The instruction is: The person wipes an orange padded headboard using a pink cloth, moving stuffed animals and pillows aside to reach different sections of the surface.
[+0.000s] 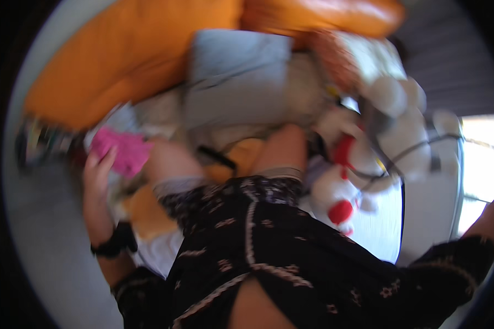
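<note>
My left hand [100, 167] is closed around a bright pink cloth [127, 153], its fingers pressed into the near left side. The cloth hangs bunched beside my left knee; blur hides whether it is a garment. A black band [117, 241] circles my left wrist. At the far right edge my right forearm [486, 222] reaches upward and leaves the picture, so the hand itself is out of sight. Between my legs lie a dark, narrow object [217, 157] and something orange-yellow and soft [246, 151].
Orange sofa cushions [148, 49] stretch across the back, with a grey cushion [239, 82] before them. White and red plush toys [335, 192] and a dark cord [395, 162] crowd the right. Blurred small items [44, 142] sit at far left. A bright opening [480, 164] is at right.
</note>
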Tool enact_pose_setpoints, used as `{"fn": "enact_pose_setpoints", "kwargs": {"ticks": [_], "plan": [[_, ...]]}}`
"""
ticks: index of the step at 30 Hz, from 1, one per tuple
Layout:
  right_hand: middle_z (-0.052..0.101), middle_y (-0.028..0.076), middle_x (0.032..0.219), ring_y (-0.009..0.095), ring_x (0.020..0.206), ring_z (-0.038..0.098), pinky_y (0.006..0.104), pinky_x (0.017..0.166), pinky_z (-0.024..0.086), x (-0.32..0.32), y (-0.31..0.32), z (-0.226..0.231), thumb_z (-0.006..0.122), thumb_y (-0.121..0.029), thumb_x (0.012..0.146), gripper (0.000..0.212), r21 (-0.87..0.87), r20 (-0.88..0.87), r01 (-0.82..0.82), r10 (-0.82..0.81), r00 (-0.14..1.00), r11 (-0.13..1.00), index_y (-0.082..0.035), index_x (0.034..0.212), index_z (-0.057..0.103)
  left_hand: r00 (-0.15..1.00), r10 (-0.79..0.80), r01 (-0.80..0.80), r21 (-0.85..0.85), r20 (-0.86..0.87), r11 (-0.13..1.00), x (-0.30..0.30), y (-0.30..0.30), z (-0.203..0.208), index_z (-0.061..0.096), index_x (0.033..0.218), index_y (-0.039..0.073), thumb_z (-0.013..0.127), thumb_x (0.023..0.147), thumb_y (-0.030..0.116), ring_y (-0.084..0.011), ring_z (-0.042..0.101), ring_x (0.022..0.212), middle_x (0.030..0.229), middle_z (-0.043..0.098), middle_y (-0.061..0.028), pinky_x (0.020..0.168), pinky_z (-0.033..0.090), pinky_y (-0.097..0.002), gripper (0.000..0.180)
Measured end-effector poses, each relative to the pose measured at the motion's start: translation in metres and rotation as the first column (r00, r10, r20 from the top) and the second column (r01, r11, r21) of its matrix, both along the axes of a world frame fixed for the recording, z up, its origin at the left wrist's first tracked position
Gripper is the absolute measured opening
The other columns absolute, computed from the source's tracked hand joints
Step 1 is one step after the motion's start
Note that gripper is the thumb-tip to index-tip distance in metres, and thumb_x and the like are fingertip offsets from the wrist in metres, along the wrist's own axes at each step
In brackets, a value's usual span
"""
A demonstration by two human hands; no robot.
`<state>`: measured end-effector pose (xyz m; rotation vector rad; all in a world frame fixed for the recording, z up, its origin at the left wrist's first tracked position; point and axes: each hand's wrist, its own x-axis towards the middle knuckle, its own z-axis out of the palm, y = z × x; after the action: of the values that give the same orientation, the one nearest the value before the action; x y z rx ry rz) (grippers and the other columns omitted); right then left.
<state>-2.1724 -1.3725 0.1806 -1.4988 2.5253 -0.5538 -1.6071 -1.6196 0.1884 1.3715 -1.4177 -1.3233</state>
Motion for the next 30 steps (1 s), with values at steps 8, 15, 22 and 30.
{"fn": "enact_pose_setpoints", "kwargs": {"ticks": [8, 15, 22, 30], "plan": [[0.062, 0.016, 0.105, 0.027, 0.094, 0.059, 0.0364, 0.084, 0.045, 0.004, -0.045, -0.045, 0.053, -0.019, 0.088, 0.026, -0.003, 0.092, -0.078, 0.077, 0.993, 0.997, 0.001, 0.101, 0.062, 0.987, 0.103, -0.095, 0.071, -0.126, 0.993, 0.018, 0.062, 0.044, 0.056, 0.113, 0.004, 0.058, 0.090, 0.018, -0.0123, 0.058, 0.094, 0.102, 0.063, -0.0027, 0.086, 0.045, -0.0281, 0.026], [0.062, 0.016, 0.106, 0.026, 0.093, 0.060, 0.0350, 0.083, 0.046, -0.024, -0.071, -0.017, 0.053, -0.019, 0.088, 0.026, -0.052, 0.127, -0.073, 0.079, 0.989, 0.996, 0.001, 0.102, 0.062, 0.973, 0.231, -0.232, 0.126, 0.021, 0.965, 0.026, 0.077, 0.055, 0.056, 0.116, 0.005, 0.062, 0.089, 0.024, -0.0108, 0.053, 0.099, 0.106, 0.061, -0.0007, 0.090, 0.041, -0.0282, 0.033], [0.062, 0.015, 0.106, 0.025, 0.092, 0.060, 0.0337, 0.083, 0.046, -0.010, -0.067, -0.036, 0.053, -0.019, 0.088, 0.027, -0.051, 0.177, -0.075, 0.082, 0.981, 0.996, 0.001, 0.103, 0.062, 0.985, 0.165, -0.160, 0.114, -0.040, 0.981, 0.012, 0.055, 0.061, 0.055, 0.116, 0.004, 0.061, 0.089, 0.024, -0.0106, 0.053, 0.100, 0.106, 0.060, -0.0003, 0.091, 0.040, -0.0278, 0.034], [0.062, 0.015, 0.106, 0.024, 0.092, 0.060, 0.0322, 0.082, 0.046, -0.013, -0.040, -0.045, 0.054, -0.020, 0.088, 0.027, -0.030, 0.204, -0.023, 0.029, 0.979, 0.999, 0.001, 0.104, 0.061, 0.981, 0.190, -0.185, 0.101, -0.037, 0.977, 0.013, 0.051, 0.057, 0.056, 0.116, 0.005, 0.061, 0.090, 0.023, -0.0089, 0.053, 0.099, 0.105, 0.060, 0.0017, 0.090, 0.040, -0.0270, 0.032]]}}
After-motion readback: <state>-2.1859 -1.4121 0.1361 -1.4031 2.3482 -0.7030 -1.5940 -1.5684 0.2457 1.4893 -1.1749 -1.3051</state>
